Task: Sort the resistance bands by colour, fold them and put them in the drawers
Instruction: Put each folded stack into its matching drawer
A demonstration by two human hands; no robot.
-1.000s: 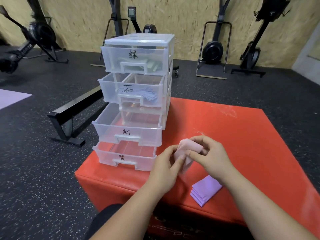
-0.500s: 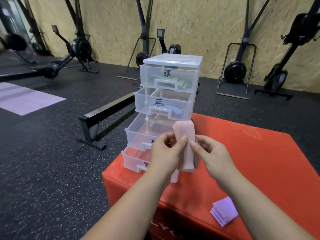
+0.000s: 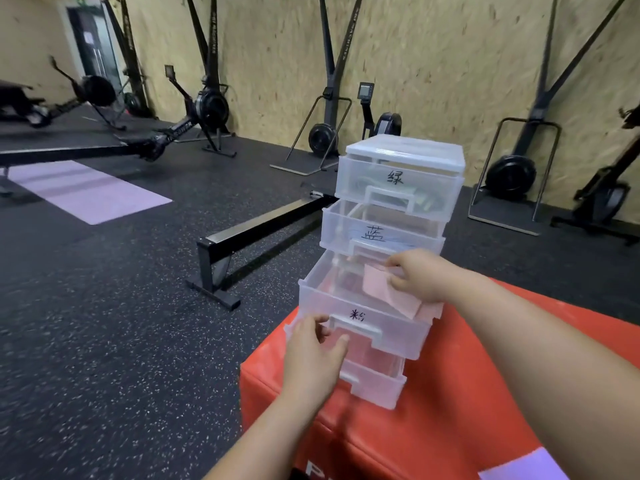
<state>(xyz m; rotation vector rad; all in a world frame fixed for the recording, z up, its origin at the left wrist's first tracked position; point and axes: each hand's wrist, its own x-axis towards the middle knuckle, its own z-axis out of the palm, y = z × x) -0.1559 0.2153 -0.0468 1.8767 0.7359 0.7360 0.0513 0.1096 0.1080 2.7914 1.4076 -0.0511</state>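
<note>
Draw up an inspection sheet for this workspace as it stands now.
Surface: red padded box, carrying the drawer unit.
Job's things: pink band held over the pulled-out pink drawer; green drawer and blue drawer show contents; bottom drawer partly out; folded purple band at the box's near edge.
Clutter: nothing seen.
Grippers: right hand pinches the pink band; left hand touches the pink drawer's front beside the handle, grip unclear.
Cables: nothing seen.
Surroundings: rowing machines along a chipboard wall; purple mat on the black floor.
</note>
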